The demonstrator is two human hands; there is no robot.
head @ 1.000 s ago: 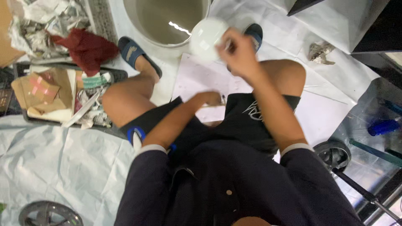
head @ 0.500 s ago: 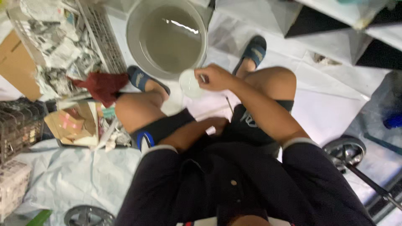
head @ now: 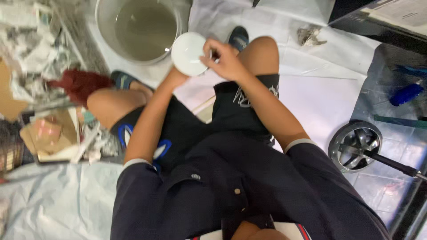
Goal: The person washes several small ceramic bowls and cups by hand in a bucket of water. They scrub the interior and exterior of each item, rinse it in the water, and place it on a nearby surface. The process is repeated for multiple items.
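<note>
A person sits looking down over their own lap, both hands raised in front of the knees. The right hand [head: 224, 60] is closed on the rim of a small white bowl [head: 189, 54], fingers curled over its right edge, with what may be a thin dark tool pinched there too, though blur makes that hard to confirm. The left hand [head: 174, 79] is under the bowl's lower edge; most of it is hidden behind the bowl, so I cannot tell whether it grips or only props the bowl from below.

The bowl is held in the air, tilted so its pale inside faces the camera. It sits just in front of a large round metal basin [head: 141, 27] that holds murky greyish water; the bowl's upper left edge overlaps the basin's rim in the view.

Both feet wear blue sandals [head: 122, 80], one near the basin's left side and one beyond the right knee. A crumpled dark red cloth [head: 80, 84] lies to the left, near torn paper and cardboard scraps [head: 44, 133]. White sheeting [head: 320, 84] covers the floor. On the right stand a metal wheel-shaped base [head: 356, 144] and a blue cylindrical object [head: 405, 94].
</note>
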